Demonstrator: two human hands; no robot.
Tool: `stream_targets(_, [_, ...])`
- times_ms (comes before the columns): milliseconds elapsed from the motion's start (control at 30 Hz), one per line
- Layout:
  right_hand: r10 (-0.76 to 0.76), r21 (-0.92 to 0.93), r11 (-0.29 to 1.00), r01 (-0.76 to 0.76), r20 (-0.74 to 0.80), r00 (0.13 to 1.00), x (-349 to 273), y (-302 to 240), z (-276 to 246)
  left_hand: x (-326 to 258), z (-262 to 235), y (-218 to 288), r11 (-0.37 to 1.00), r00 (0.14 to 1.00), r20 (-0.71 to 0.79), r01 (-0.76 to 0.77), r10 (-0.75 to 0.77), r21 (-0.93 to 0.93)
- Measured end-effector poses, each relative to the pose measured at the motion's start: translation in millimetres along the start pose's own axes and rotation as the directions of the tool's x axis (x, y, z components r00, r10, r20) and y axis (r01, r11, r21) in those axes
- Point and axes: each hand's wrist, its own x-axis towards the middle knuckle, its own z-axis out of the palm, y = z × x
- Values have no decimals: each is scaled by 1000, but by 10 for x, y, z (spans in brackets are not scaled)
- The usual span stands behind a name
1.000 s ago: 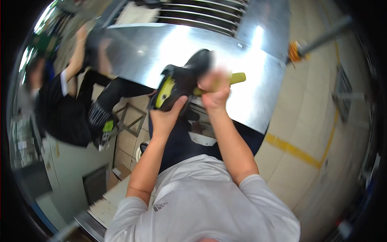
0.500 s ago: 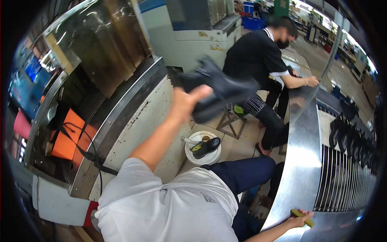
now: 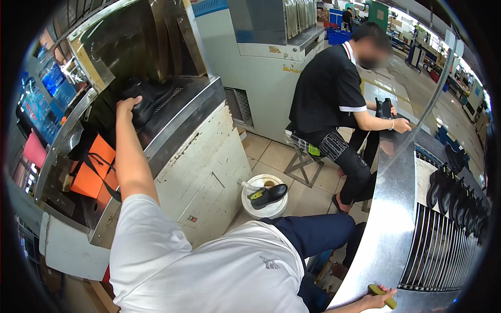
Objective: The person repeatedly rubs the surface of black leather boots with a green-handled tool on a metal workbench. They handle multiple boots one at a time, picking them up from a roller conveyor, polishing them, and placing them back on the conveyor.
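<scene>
The left hand (image 3: pixel 129 105) holds the shoe (image 3: pixel 148 94) at the mouth of the machine (image 3: pixel 209 167). Its grip is closed, thumb over the shoe; the other fingers are mostly hidden. The shoe is at the slotted bed (image 3: pixel 176 94), but black against dark metal I cannot tell whether it touches. The thumb on top probably steadies it while the arm lies out over the machine's metal edge.

The shoe's long axis seems to run roughly along that edge, from lower left to upper right; which end is the toe I cannot tell.

The right hand (image 3: pixel 377 300) is wrapped around the green tool (image 3: pixel 385 297), on or just over the surface (image 3: pixel 389 229). Holding it there probably leaves the left arm free on the far side. The tool's long axis slants from upper left to lower right.

On the pail (image 3: pixel 255 210) sits 1 other shoe (image 3: pixel 270 195), toe right and slightly upward, its green-lined opening left; the pail likely serves as a low stand.

Beyond the rods (image 3: pixel 436 245), a row of shoes (image 3: pixel 453 195) lines the surface's far side.
</scene>
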Motion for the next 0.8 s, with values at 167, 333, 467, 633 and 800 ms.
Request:
stream_targets(167, [-90,42,995,89,30,996,127,94,-172,482,130,-449,987,986,-81,-139,145,79])
stream_targets(333, [42,42,998,-38,-91,995,332,188,-334,1382,170,-166,748,964,-128,-95,234,657])
stream_targets(467, [97,115,988,-100,32,995,175,272,-55,1485,505,-413,451,968,-9,-108,250,886])
stream_targets(633, [-22,-26,999,21,-33,999,19,-200,160,899,1066,-234,554,915,-162,-76,369,829])
stream_targets(800, [-24,88,996,31,-79,997,-25,-271,8,50,1442,290,762,641,-420,-473,642,443])
